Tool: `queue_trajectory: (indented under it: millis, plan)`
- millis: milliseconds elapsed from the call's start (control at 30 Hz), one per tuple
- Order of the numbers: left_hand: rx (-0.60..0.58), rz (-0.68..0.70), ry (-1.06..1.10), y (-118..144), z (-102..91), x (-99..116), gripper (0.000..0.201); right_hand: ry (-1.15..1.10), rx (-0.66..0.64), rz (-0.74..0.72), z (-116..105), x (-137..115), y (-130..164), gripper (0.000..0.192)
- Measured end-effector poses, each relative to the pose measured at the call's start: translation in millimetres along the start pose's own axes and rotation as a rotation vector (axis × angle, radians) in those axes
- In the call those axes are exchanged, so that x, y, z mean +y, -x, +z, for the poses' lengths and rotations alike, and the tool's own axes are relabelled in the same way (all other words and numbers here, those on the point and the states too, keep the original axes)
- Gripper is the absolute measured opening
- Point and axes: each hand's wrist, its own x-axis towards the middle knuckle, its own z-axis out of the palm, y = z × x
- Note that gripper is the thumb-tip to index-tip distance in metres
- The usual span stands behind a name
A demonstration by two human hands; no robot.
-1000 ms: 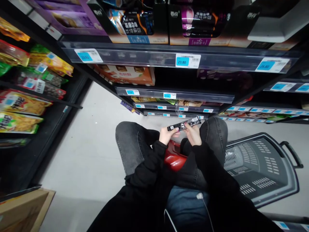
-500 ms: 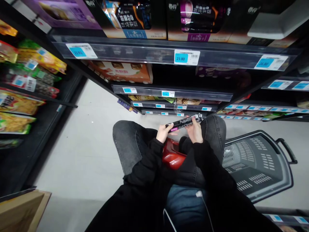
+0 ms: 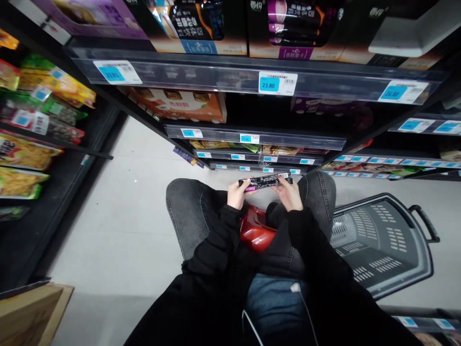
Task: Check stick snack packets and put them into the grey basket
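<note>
A slim black packet (image 3: 265,181) with white print and a pink patch is held nearly level above my lap. My left hand (image 3: 237,193) grips its left end, thumb on top. At the other end, my right hand (image 3: 289,193) pinches it with the thumb over the upper face. Fingers under the packet are partly hidden. Below the hands, between my legs, is a glossy red object (image 3: 256,230), its lower part covered by my sleeves and clothing.
Shelves with price tags (image 3: 278,84) and boxed drinks (image 3: 201,29) stand ahead. Bagged snacks (image 3: 54,86) fill a rack at left. A grey shopping basket (image 3: 419,259) rests on the floor at right, beside my knee. An open cardboard box (image 3: 54,315) is at lower left.
The packet has shifted slightly left and turned closer to level, with both hands still on it. The whole view has moved a little.
</note>
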Motion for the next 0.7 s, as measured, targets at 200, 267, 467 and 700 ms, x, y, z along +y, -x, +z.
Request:
queue_trajectory:
  millis: [200, 267, 467, 700]
  plan:
    - [0.040, -0.026, -0.047, 2.1, 6.3, -7.9, 0.036, 0.051, -0.082, -0.022, 2.2, 6.9, 2.3, 0.020]
    - [0.081, -0.020, -0.035, 3.3, 8.7, -9.6, 0.034, 0.053, -0.084, -0.031, 2.8, 9.3, 2.4, 0.020]
    - [0.096, -0.010, -0.023, 6.5, 12.0, -10.3, 0.034, 0.047, -0.040, -0.063, 1.9, 10.6, 0.8, 0.023]
    - [-0.055, 0.038, -0.063, 3.1, 4.9, -9.5, 0.057, 0.084, -0.013, -0.073, 1.2, 3.8, -0.5, 0.022]
